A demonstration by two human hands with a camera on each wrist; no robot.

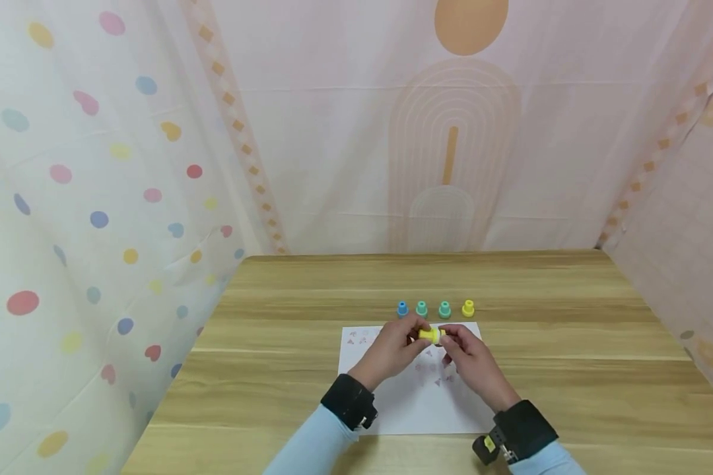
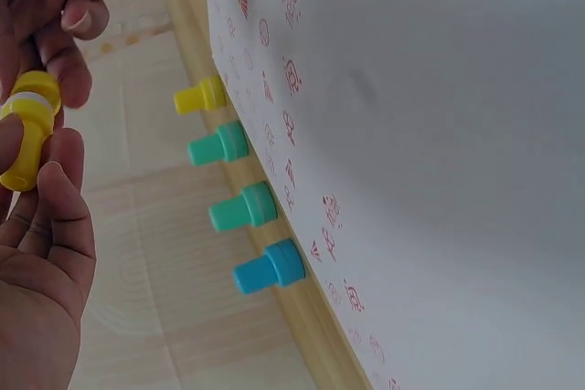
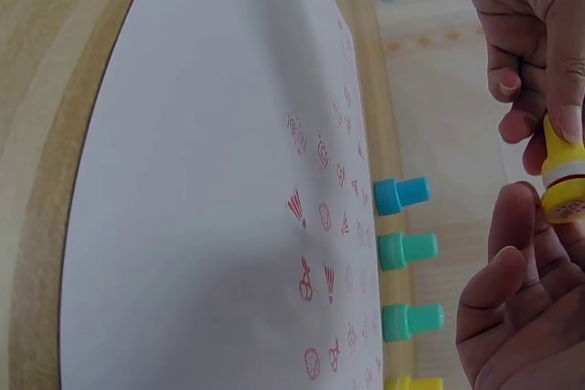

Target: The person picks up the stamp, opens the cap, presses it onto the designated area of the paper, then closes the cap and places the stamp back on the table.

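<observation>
Both hands meet over the paper, around a small yellow stamp (image 1: 431, 336) with a white band. My left hand (image 1: 395, 349) pinches its narrow handle between thumb and fingers. At the wide end, beyond the band, the thumb and a finger of my right hand (image 1: 474, 364) close in on either side. In the right wrist view the wide end of the yellow stamp (image 3: 565, 198) faces the camera and shows a reddish pattern. Beneath the hands lies a white sheet of paper (image 1: 416, 415) with rows of small red prints, partly covered by the hands.
Behind the sheet, a row of upright stamps stands on the wooden table (image 1: 261, 369): a blue stamp (image 1: 402, 309), two green stamps (image 1: 422, 309) and another yellow stamp (image 1: 468, 308). Patterned curtains (image 1: 333, 165) hang behind and beside the table.
</observation>
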